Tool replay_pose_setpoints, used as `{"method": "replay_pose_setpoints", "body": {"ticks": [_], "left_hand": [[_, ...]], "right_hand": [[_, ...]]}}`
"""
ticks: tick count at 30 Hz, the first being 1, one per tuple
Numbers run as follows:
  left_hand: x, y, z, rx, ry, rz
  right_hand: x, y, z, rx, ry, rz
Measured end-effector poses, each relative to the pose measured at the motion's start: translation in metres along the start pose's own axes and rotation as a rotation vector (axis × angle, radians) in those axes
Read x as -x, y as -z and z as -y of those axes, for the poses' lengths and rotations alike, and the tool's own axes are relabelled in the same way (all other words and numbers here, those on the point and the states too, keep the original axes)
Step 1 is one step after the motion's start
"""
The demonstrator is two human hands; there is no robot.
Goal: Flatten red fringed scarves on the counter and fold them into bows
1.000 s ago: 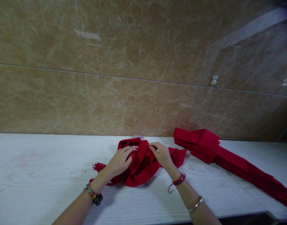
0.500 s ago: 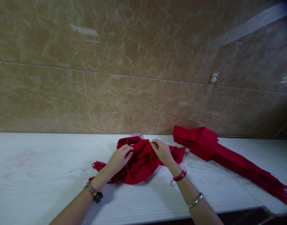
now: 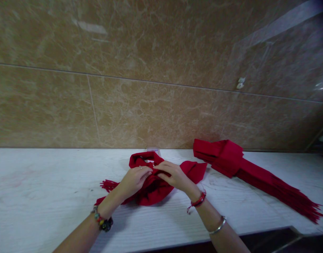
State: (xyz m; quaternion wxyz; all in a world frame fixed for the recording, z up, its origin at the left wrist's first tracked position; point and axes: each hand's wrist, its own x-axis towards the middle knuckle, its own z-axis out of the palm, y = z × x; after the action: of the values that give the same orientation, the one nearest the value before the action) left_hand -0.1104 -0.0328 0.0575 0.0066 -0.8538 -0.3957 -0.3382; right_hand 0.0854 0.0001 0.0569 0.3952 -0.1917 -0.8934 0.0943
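Observation:
A crumpled red scarf [image 3: 153, 196] with a fringed end lies on the white wood-grain table [image 3: 45, 182]. My left hand [image 3: 132, 180] is closed on the scarf's upper middle, its fingertips pinching the cloth. Close beside it, almost touching, my right hand [image 3: 174, 177] pinches the same part with thumb and fingers. Between the fingertips a small pale spot shows, too small to make out. A loop of the cloth stands up behind the hands, and one corner spreads out to the right.
To the right lies a second red scarf [image 3: 227, 158], folded, its fringe trailing toward the lower right. A small clear, flat object [image 3: 153, 150] sits against the brown marbled wall [image 3: 140, 112]. A dark edge [image 3: 269, 239] runs along the front.
My right hand has moved left, bringing its fingertips next to those of my left hand. The scarf's upper loop has opened out, and the view has shifted slightly.

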Motion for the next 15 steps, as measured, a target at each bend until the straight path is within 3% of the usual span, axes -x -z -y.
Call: {"method": "replay_pose_setpoints", "body": {"ticks": [3,10,15], "left_hand": [[-0.001,0.001,0.006,-0.013,0.064,-0.081],[0.000,-0.007,0.003,0.007,0.111,-0.030],[-0.004,0.003,0.011,0.086,0.282,-0.230]], "right_hand": [[0.002,-0.004,-0.005,0.045,-0.030,0.062],[-0.001,-0.006,-0.019,-0.086,-0.414,-0.321],[-0.003,0.001,-0.018,-0.208,-0.455,-0.438]]}}
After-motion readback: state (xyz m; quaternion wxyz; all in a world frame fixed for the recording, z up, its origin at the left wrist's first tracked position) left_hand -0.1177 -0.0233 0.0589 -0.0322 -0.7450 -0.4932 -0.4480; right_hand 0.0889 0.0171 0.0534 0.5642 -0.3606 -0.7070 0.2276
